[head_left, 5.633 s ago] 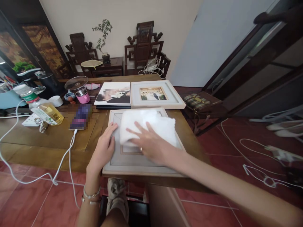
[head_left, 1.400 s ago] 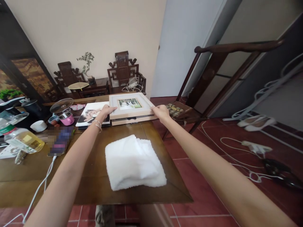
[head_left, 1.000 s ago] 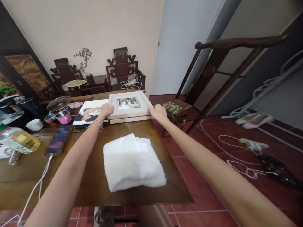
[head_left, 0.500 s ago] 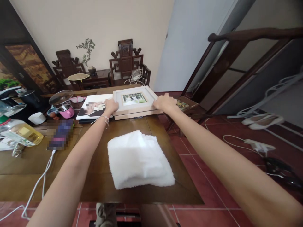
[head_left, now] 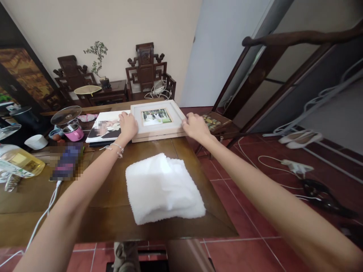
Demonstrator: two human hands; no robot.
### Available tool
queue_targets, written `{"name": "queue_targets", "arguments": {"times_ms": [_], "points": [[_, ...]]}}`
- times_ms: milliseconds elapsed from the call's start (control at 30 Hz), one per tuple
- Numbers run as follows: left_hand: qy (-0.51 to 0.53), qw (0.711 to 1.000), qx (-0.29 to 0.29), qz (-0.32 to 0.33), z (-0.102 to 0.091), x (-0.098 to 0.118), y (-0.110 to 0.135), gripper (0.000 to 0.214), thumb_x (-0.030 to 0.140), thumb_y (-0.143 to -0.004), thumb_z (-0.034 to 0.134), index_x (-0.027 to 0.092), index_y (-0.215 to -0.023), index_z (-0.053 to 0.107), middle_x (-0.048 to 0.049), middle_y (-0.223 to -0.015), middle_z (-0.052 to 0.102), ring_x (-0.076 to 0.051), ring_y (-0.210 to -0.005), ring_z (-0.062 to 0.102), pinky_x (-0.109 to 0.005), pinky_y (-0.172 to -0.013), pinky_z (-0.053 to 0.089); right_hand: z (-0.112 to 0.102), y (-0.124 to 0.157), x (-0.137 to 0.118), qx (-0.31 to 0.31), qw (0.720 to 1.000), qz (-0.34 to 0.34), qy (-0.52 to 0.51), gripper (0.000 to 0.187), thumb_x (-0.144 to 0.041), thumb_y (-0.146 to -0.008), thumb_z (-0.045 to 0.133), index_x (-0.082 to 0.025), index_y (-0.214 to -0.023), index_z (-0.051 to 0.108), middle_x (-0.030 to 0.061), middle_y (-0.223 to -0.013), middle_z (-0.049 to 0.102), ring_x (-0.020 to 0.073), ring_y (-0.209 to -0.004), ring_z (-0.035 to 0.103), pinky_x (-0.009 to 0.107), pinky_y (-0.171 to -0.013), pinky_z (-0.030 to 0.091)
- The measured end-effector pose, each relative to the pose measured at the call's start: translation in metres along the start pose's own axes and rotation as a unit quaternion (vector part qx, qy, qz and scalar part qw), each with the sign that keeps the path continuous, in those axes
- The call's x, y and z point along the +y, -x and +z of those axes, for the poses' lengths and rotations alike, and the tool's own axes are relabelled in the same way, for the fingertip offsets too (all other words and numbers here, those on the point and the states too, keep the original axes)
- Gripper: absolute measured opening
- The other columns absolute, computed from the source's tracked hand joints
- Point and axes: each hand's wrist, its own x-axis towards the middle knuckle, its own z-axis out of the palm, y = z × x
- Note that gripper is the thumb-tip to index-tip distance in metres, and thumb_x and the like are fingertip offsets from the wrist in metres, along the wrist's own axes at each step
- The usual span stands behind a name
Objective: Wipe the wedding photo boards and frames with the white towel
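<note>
Two pale picture frames (head_left: 156,122) lie stacked at the far end of the brown wooden table (head_left: 110,211). My left hand (head_left: 128,125) rests on the stack's left edge, fingers curled over it. My right hand (head_left: 195,125) presses against the stack's right edge, fingers bent around it. A folded white towel (head_left: 163,187) lies on the table in front of me, between my two forearms, touched by neither hand.
A frameless photo print (head_left: 105,129) lies left of the frames. Further left are a pink pot (head_left: 73,133), a white bowl (head_left: 36,141), a bottle of oil (head_left: 21,161), a blurred phone (head_left: 66,161) with a white cable (head_left: 42,223). Carved chairs (head_left: 149,75) stand behind; cables (head_left: 286,166) lie on the red tile floor.
The near frame I was wiping now lies stacked under the other frame at the table's far end, and the towel lies alone. Both hands have stayed on the stack's sides for the last second.
</note>
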Motion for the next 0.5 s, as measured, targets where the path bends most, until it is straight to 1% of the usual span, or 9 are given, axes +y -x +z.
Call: {"name": "queue_targets", "arguments": {"times_ms": [67,100,133,167,233,300,333,367,500], "points": [[0.029,0.996,-0.002,0.084,-0.015,0.007,0.022,0.036,0.018,-0.091,0.046,0.012,-0.126,0.051,-0.0163,-0.136,0.047,-0.028,-0.128,0.042,-0.039,-0.105,0.033,-0.009,0.043,0.000,0.013,0.998,-0.048,-0.028,0.025,-0.024,-0.095,0.045,-0.013,-0.116,0.054,0.0163,-0.122,0.059,0.0274,-0.113,0.054,0.040,-0.094,0.043],[0.079,0.981,-0.035,0.177,-0.023,0.010,0.034,0.033,0.021,-0.091,0.046,0.012,-0.122,0.054,-0.0146,-0.127,0.054,-0.026,-0.119,0.049,-0.037,-0.101,0.038,-0.013,0.070,0.000,0.001,0.997,-0.069,-0.044,0.019,-0.025,-0.095,0.045,-0.015,-0.107,0.057,0.0119,-0.110,0.064,0.0234,-0.102,0.059,0.035,-0.089,0.045],[0.127,0.958,-0.084,0.244,-0.031,0.012,0.047,0.028,0.026,-0.092,0.047,0.013,-0.113,0.059,-0.0124,-0.116,0.060,-0.023,-0.109,0.056,-0.035,-0.095,0.042,-0.016,0.098,0.001,-0.016,0.994,-0.086,-0.060,0.015,-0.027,-0.095,0.046,-0.018,-0.097,0.058,0.0077,-0.098,0.067,0.0201,-0.090,0.062,0.032,-0.082,0.047],[0.157,0.937,-0.135,0.280,-0.038,0.013,0.059,0.028,0.034,-0.092,0.047,0.014,-0.105,0.063,-0.0107,-0.110,0.063,-0.022,-0.101,0.059,-0.034,-0.088,0.046,-0.018,0.126,0.003,-0.037,0.990,-0.108,-0.083,0.017,-0.032,-0.095,0.047,-0.019,-0.091,0.057,0.0047,-0.089,0.067,0.0182,-0.081,0.062,0.029,-0.074,0.047],[0.164,0.914,-0.209,0.307,-0.048,0.013,0.081,0.036,0.045,-0.087,0.055,0.015,-0.105,0.064,-0.0096,-0.107,0.064,-0.022,-0.098,0.060,-0.033,-0.085,0.046,-0.018,0.176,0.005,-0.045,0.974,-0.142,-0.169,0.023,-0.040,-0.094,0.045,-0.021,-0.090,0.055,0.0024,-0.080,0.064,0.0170,-0.071,0.060,0.029,-0.065,0.046],[0.127,0.900,-0.300,0.291,-0.052,0.010,0.096,0.047,0.053,-0.076,0.066,0.015,-0.105,0.064,-0.0090,-0.104,0.066,-0.022,-0.091,0.061,-0.032,-0.078,0.046,-0.012,0.212,0.006,-0.016,0.973,-0.121,-0.196,0.027,-0.045,-0.092,0.048,-0.021,-0.100,0.057,0.0023,-0.081,0.064,0.0176,-0.069,0.059,0.031,-0.065,0.046],[0.107,0.893,-0.331,0.284,-0.052,0.009,0.101,0.046,0.052,-0.073,0.069,0.015,-0.100,0.065,-0.0080,-0.098,0.067,-0.022,-0.085,0.061,-0.031,-0.074,0.045,-0.007,0.223,0.005,-0.014,0.973,-0.113,-0.201,0.028,-0.046,-0.091,0.049,-0.021,-0.099,0.059,0.0033,-0.082,0.064,0.0189,-0.071,0.059,0.032,-0.066,0.047],[0.100,0.892,-0.342,0.280,-0.051,0.007,0.105,0.040,0.049,-0.074,0.069,0.016,-0.096,0.065,-0.0068,-0.093,0.067,-0.021,-0.081,0.060,-0.031,-0.071,0.044,-0.001,0.231,0.005,-0.005,0.974,-0.097,-0.204,0.030,-0.047,-0.089,0.051,-0.021,-0.101,0.060,0.0044,-0.084,0.065,0.0201,-0.074,0.060,0.033,-0.067,0.048],[0.168,0.891,-0.316,0.278,-0.046,0.004,0.114,0.031,0.047,-0.080,0.063,0.017,-0.084,0.061,-0.0027,-0.084,0.063,-0.018,-0.076,0.056,-0.029,-0.069,0.042,0.023,0.242,0.000,0.030,0.978,-0.034,-0.204,0.041,-0.048,-0.082,0.058,-0.017,-0.108,0.062,0.0073,-0.082,0.065,0.0248,-0.075,0.061,0.037,-0.066,0.049]]}}
